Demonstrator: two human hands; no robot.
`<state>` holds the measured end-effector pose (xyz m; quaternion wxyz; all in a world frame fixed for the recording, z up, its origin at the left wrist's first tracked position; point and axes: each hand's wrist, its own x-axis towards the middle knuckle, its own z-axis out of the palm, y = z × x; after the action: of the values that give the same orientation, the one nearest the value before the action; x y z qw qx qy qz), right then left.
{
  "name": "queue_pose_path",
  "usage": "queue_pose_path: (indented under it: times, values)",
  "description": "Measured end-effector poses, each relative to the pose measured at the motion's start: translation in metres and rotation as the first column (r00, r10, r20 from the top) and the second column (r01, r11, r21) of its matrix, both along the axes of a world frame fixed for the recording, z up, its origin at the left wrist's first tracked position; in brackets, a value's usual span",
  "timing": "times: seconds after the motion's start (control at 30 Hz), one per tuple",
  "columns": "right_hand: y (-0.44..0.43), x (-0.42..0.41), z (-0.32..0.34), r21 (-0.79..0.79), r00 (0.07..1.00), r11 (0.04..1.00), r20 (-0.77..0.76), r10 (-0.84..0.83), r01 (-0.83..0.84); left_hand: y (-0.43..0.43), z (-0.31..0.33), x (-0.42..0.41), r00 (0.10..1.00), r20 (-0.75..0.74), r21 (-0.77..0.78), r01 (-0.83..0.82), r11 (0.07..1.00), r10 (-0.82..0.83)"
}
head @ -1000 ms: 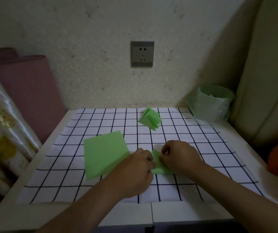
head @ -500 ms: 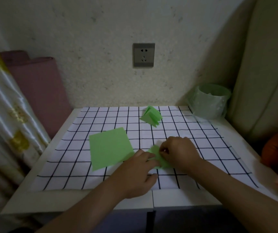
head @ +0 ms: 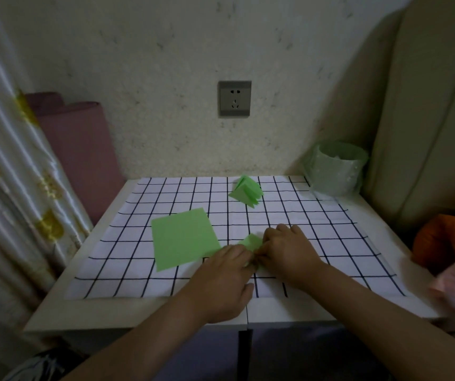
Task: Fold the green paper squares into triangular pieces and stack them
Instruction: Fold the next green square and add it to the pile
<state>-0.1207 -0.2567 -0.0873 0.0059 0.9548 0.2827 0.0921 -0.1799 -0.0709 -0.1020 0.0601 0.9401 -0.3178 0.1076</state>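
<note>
Near the front edge of the table [head: 138, 312], the green paper piece [head: 251, 241] sits between the left hand [head: 225, 276] and right hand [head: 288, 253], both knuckles-up, pinching it.

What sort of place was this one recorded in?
Likely a room at home: a small table set against a wall with a socket, a curtain at left and a lined bin.
</note>
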Motion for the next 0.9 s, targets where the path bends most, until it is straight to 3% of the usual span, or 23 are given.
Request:
queue_pose_path:
  times: [0.33,0.5,0.63,0.9]
  values:
    - [-0.005,-0.007,0.004,0.011,1.0,1.0,-0.025,0.001,-0.001,0.0,-0.004,-0.014,0.993,-0.102,-0.087,-0.065,0.994,0.056]
    - [-0.002,-0.009,-0.001,-0.036,0.998,0.999,0.06,0.0,0.002,0.005,-0.005,-0.014,0.99,-0.124,-0.048,-0.07,0.996,0.063]
    - [0.0,-0.012,-0.008,-0.058,0.989,0.994,0.11,0.101,-0.095,0.003,-0.005,-0.015,0.99,-0.119,-0.06,-0.088,0.994,0.08]
    - [-0.007,-0.031,-0.02,0.212,0.996,0.973,0.003,0.091,-0.09,-0.003,-0.007,-0.017,0.985,-0.117,-0.151,-0.146,0.978,0.129]
